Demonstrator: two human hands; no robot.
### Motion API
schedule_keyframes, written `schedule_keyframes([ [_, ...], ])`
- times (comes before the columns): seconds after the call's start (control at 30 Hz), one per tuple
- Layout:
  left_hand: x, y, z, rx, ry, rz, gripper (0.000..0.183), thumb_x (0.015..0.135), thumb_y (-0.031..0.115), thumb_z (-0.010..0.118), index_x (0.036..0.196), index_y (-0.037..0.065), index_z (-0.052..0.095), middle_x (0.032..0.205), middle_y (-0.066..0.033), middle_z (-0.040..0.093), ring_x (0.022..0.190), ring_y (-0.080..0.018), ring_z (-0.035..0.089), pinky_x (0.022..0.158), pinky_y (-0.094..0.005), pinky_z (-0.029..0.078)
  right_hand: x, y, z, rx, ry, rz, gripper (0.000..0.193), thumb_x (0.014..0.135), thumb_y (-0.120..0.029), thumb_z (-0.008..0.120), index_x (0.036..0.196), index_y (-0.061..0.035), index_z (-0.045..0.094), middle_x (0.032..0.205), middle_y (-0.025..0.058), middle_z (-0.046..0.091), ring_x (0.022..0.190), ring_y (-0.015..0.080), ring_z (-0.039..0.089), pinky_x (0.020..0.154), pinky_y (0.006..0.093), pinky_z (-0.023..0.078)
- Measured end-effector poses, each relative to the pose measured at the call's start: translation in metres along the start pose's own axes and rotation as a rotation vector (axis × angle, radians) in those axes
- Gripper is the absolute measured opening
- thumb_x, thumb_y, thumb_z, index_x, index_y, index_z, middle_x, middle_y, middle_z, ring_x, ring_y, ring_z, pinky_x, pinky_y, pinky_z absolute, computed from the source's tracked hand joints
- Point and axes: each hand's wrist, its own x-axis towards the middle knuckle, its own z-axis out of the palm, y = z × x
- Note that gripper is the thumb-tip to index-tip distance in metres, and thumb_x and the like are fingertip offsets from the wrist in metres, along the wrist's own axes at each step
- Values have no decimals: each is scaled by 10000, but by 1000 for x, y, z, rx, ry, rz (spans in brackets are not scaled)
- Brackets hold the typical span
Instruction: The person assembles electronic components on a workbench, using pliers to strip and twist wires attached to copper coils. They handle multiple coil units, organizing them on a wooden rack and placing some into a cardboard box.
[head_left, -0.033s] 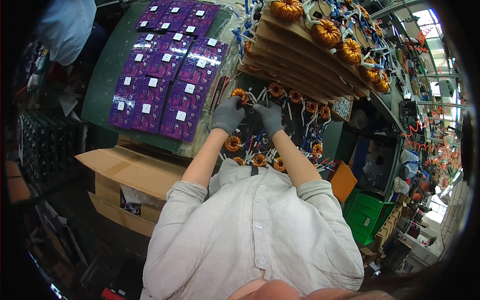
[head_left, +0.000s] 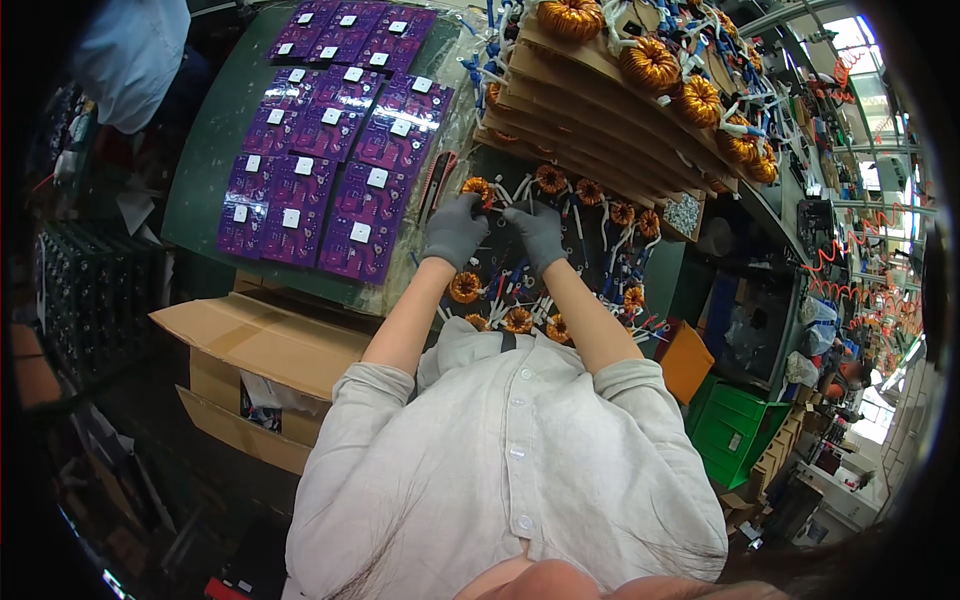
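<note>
My left hand (head_left: 457,230), in a grey glove, has its fingers closed at the lower edge of a copper-wound toroidal coil (head_left: 478,190). Close beside it, my right hand (head_left: 540,234), gloved the same way, pinches near the coil's white wire lead (head_left: 508,204); the fingertips are partly hidden. More ring coils (head_left: 550,179) with white and blue leads lie in a row just beyond my right hand. Another coil (head_left: 464,287) rests below my left wrist, with several more along the near edge of the dark work surface.
Purple circuit boards (head_left: 362,190) with white squares cover the green table at left. A red-and-black utility knife (head_left: 438,180) lies beside them. Stacked cardboard layers (head_left: 590,120) carrying large coils rise at the far right, near a box of small metal parts (head_left: 684,214). An open carton (head_left: 265,335) stands lower left.
</note>
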Motion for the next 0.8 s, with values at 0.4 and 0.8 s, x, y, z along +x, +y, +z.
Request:
schedule_keyframes([
  [0.4,16,-2,-21,165,-172,115,287,812,174,576,1083,101,639,1051,-157,625,971,-317,605,835,-392,483,-3,-6,24,-250,-9,-42,217,771,-195,691,905,-23,691,834,105,694,759,187,650,709,306,480],
  [0.8,23,9,-32,274,-294,70,281,758,269,615,974,102,684,940,-136,661,894,-305,632,784,-394,489,-3,-5,28,-312,-15,12,269,744,-213,739,901,-6,669,829,108,682,732,167,618,696,306,475],
])
